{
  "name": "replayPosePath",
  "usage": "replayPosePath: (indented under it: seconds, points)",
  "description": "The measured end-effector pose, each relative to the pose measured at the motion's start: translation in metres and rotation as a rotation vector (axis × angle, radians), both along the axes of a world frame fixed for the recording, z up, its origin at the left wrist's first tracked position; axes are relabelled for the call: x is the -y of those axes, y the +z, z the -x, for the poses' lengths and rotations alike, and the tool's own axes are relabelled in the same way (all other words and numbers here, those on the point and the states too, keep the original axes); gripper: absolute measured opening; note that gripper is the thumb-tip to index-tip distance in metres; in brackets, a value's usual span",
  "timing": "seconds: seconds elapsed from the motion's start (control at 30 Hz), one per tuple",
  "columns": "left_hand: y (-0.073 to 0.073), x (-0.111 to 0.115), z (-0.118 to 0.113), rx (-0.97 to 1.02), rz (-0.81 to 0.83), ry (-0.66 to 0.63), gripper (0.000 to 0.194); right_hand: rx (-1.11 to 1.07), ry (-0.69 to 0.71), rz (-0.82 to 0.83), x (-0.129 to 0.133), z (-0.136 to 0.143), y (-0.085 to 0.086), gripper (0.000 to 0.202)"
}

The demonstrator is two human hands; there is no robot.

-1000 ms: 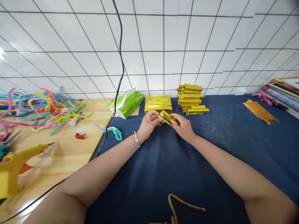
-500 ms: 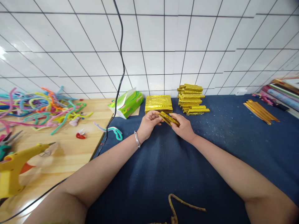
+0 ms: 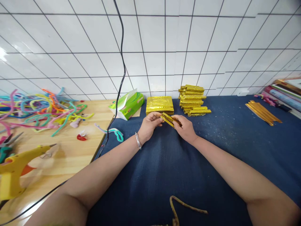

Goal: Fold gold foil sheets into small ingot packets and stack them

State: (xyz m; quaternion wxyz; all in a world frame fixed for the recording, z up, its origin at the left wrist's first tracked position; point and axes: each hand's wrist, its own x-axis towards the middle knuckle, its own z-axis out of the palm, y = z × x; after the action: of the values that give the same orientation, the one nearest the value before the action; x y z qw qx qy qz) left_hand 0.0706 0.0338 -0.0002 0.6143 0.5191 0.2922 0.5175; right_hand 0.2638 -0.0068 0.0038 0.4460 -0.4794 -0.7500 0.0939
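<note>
Between both hands is a folded strip of gold foil paper (image 3: pixel 167 119), held slantwise above the dark blue cloth. My left hand (image 3: pixel 150 124), with a silver bracelet at the wrist, pinches its left end. My right hand (image 3: pixel 185 128) is closed round its right end, and the fingers partly cover it. Just behind the hands lies a flat stack of gold foil sheets (image 3: pixel 160 103). To its right stands a pile of folded gold foil strips (image 3: pixel 191 99).
Left of the stack sits a green tissue pack (image 3: pixel 131 105), with a black cable (image 3: pixel 121 62) hanging before it. Pipe cleaners (image 3: pixel 49 110) and a yellow glue gun (image 3: pixel 14 175) lie on the wooden board. Orange-gold strips (image 3: pixel 262 112) and books (image 3: pixel 285 97) are at right. A brown cord (image 3: pixel 172 205) lies in front.
The gold foil strip has turned slightly in my fingers, so its folded layers show more. Both hands stay in nearly the same place.
</note>
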Motion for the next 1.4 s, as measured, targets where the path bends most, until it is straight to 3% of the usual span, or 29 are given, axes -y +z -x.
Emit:
replayPosePath:
  seconds: [0.63, 1.4]
  points:
    - [0.0002, -0.0003, -0.0005, 0.010, 0.003, 0.025, 0.025, 0.347, -0.044, -0.111, 0.0040, 0.0023, -0.0053, 0.037]
    - [-0.0051, -0.0044, -0.0004, 0.005, 0.064, -0.023, 0.028, 0.265, -0.061, -0.143, 0.0037, 0.0021, -0.0051, 0.035]
